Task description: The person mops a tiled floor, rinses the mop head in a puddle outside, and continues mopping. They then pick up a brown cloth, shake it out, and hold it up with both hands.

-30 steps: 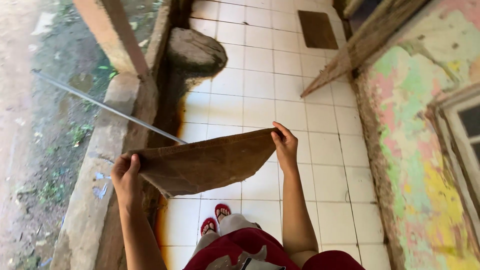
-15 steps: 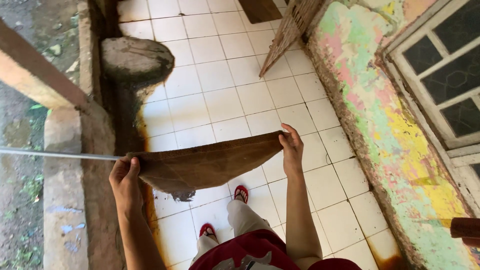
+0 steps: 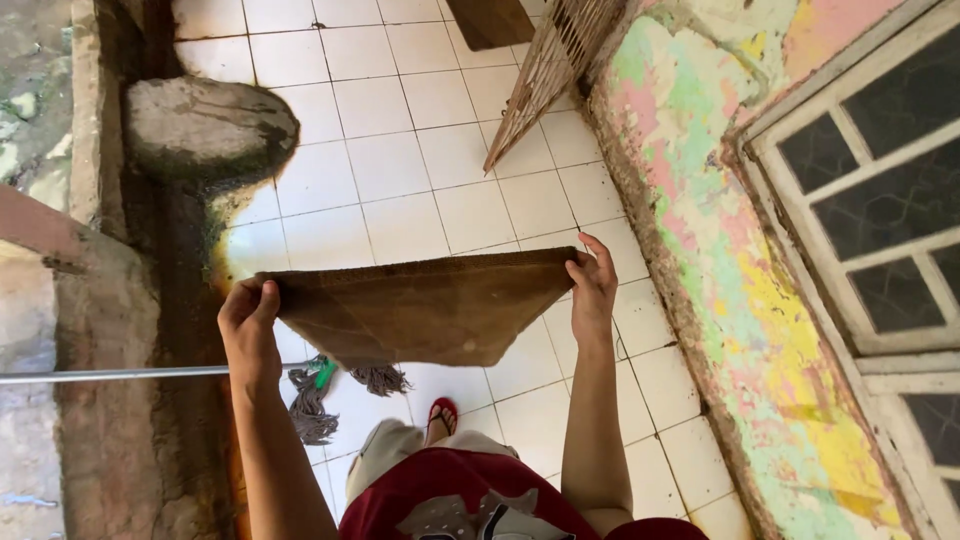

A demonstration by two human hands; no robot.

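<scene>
Here, a brown mat is held stretched out flat above a white tiled floor, in front of the person's body. The left hand is closed on the mat's left corner, thumb on top and fingers curled beneath; the right hand is pinched on the mat's right corner, fingers raised over its edge. The mat is kept nearly level, its far edge straight between the two hands, its near edge sagging toward the body.

Below the mat, a mop head with grey strands and a green collar is seen on the floor, partly hidden by the mat. Its metal handle runs left of the mat, passing just under the left wrist — whether it is touched cannot be told. A red sandal is visible beneath the mat's near edge.

Beyond the mat and to its left, a rounded stone block is set against a low kerb. Right of the mat, a wall with peeling, many-coloured paint is shown, with a window frame further right. Beyond the mat's right corner, a woven panel is leaned against that wall.
</scene>
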